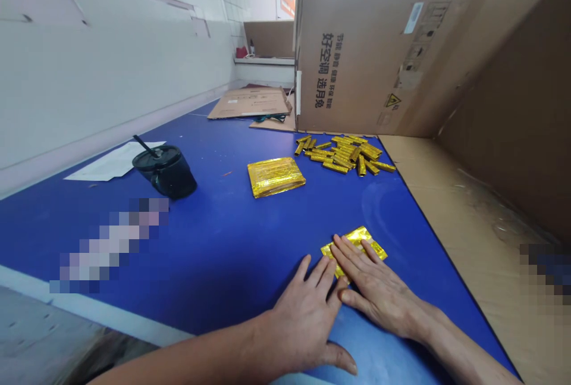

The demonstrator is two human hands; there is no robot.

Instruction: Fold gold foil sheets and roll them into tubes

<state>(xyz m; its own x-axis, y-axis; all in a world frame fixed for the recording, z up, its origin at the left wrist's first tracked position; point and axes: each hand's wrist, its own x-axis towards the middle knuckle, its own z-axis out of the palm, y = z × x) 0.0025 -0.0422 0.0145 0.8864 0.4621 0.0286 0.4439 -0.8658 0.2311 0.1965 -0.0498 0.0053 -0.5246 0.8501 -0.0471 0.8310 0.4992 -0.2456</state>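
Note:
A flat gold foil piece [362,235] lies on the blue table [214,254], partly covered by both hands. My right hand [375,284] rests on it, palm down, with fingers stretched out. Beside it, my left hand [307,313] is spread, its fingertips at the foil's near left edge and its thumb pointing right. Farther back sits a flat stack of gold foil pieces [276,177]. Behind and to the right of that stack is a loose pile of small gold foil rolls [345,153].
A dark mug with a lid and straw [172,171] stands at the left beside white paper [107,162]. Large cardboard [366,63] rises behind the pile and along the right edge. Flattened cardboard [250,102] lies at the back. A blurred patch covers something at left.

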